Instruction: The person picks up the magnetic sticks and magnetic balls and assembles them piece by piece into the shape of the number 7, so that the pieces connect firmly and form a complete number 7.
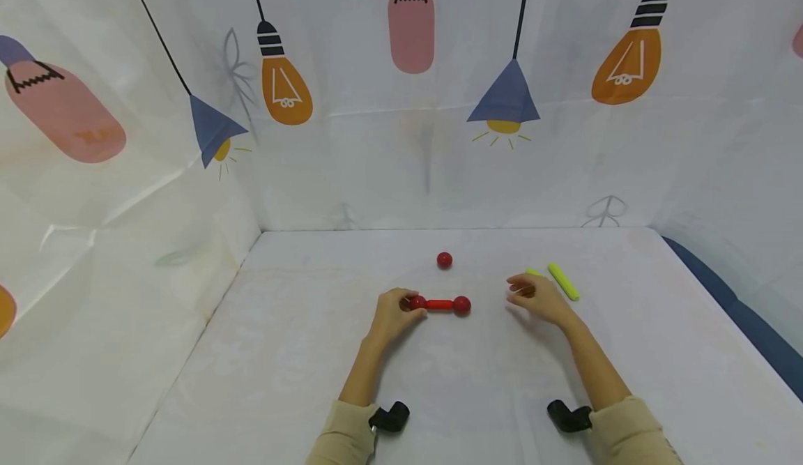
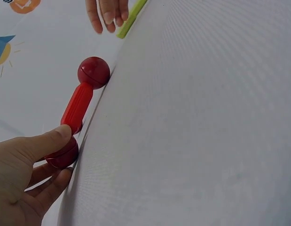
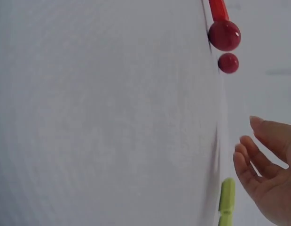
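Observation:
A red rod [image 1: 439, 305] lies on the white table with a dark red ball [image 1: 461, 305] at its right end and another ball [image 1: 417, 302] at its left end. My left hand [image 1: 395, 314] holds the left ball between thumb and fingers. In the left wrist view the thumb lies where the ball [image 2: 64, 155] meets the rod. My right hand [image 1: 536, 298] is off to the right, its fingers loosely bent and holding nothing. It is nearest to two yellow-green rods, one [image 1: 563, 281] in full sight and the other [image 1: 532, 272] mostly hidden behind the hand.
A loose red ball [image 1: 444, 260] sits farther back on the white table [image 1: 477, 381]. Behind and at the sides hangs a pale cloth [image 1: 370, 165] printed with lamps and bulbs. Something dark blue [image 1: 734, 298] shows past the table's right edge.

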Demonstrator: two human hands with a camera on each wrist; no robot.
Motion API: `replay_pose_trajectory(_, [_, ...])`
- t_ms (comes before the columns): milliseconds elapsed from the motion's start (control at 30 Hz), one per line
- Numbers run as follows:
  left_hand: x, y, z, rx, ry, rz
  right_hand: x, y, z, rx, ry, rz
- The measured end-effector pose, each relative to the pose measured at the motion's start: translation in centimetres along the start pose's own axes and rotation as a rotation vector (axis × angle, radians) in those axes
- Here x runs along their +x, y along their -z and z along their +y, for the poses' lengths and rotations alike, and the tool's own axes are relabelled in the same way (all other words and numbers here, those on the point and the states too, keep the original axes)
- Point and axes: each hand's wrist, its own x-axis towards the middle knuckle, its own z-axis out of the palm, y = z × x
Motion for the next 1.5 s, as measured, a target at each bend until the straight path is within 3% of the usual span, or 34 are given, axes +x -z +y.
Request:
replay_pose_trajectory(767, [0.0, 0.1, 0.0, -0.004, 0.015, -0.002, -0.4, 4.5, 2.4, -0.118, -0.084, 0.337])
replay_pose_trajectory(1233, [0.1, 0.2, 0.2, 0.003, 0.006, -0.004, -0.1, 5.1, 4.2, -0.163, -0.202, 0.314])
replay_pose_trajectory(1500, [0.0, 0.2, 0.1, -0.005, 0.020, -0.013, 0.3, 5.0, 5.4, -0.156, -0.282, 0.220])
